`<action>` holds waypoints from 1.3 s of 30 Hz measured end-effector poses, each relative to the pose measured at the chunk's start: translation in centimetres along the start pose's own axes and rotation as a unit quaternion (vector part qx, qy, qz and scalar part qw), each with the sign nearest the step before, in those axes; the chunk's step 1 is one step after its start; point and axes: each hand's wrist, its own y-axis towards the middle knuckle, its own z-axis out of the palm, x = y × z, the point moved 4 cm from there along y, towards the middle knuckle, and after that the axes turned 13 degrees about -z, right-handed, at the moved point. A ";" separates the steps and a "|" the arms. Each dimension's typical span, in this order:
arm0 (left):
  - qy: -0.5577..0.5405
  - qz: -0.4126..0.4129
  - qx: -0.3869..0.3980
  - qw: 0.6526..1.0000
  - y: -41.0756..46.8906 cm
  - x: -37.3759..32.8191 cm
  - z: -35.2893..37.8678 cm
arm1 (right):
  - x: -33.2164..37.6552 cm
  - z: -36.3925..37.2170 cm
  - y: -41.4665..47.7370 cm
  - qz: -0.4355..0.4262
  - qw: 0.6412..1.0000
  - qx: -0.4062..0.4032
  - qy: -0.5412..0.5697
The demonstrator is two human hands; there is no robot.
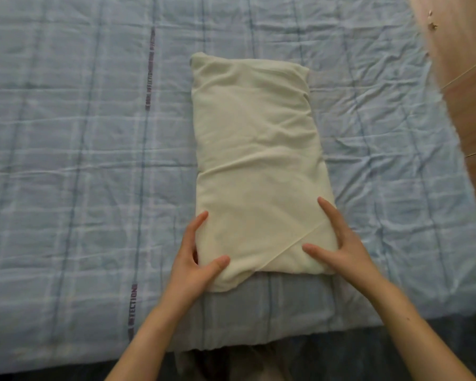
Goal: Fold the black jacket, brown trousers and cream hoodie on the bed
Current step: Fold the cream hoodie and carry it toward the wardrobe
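Already folded into a long, plump rectangle, the cream hoodie (254, 166) lies lengthwise in the middle of the bed (74, 149), on a pale blue checked cover creased all over. A person leans over its near end, bare forearms reaching in from the bed's edge. Their left hand (197, 259) grips the near left corner, thumb on top and fingers along and under the side. Their right hand (341, 243) lies spread and relaxed on the near right corner, fingers straight, pressing the cloth flat. A wooden panel (462, 78) stands at the right.
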 end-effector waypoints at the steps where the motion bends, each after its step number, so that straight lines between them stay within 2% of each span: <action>1: 0.009 0.009 -0.002 1.000 -0.2 -0.4 -0.2 | 0.4 -0.4 -0.4 0.004 0.999 0.000 0.034; 4: 0.011 0.023 -0.006 1.000 -1.1 -2.4 -0.9 | 2.5 -1.9 -0.9 0.008 0.995 -0.029 0.096; 13: -0.057 0.091 -0.061 0.992 -1.0 -13.9 -3.2 | 11.8 -8.1 4.0 -0.065 0.978 -0.160 0.116; 18: -0.074 0.144 -0.109 0.981 2.2 -20.7 -3.6 | 14.2 -10.1 10.3 -0.107 0.964 -0.200 0.142; 23: -0.080 0.166 -0.148 0.972 8.8 -25.3 -3.2 | 13.5 -10.0 17.9 -0.114 0.956 -0.229 0.143; 25: -0.072 0.159 -0.163 0.971 12.0 -26.3 -3.1 | 12.6 -9.8 21.0 -0.107 0.957 -0.232 0.138; 29: -0.062 0.094 -0.187 0.976 17.7 -25.9 -3.0 | 11.0 -8.6 26.8 -0.075 0.972 -0.202 0.097; 32: -0.080 0.034 -0.178 0.980 20.4 -24.1 -3.1 | 10.4 -6.4 30.0 -0.051 0.985 -0.159 0.044; 35: -0.093 0.005 -0.164 0.982 22.4 -23.6 -3.5 | 10.1 -5.2 32.0 -0.043 0.985 -0.165 0.019; 39: -0.165 -0.007 -0.127 0.978 23.4 -24.1 -4.2 | 9.6 -6.1 32.7 -0.051 0.986 -0.144 0.059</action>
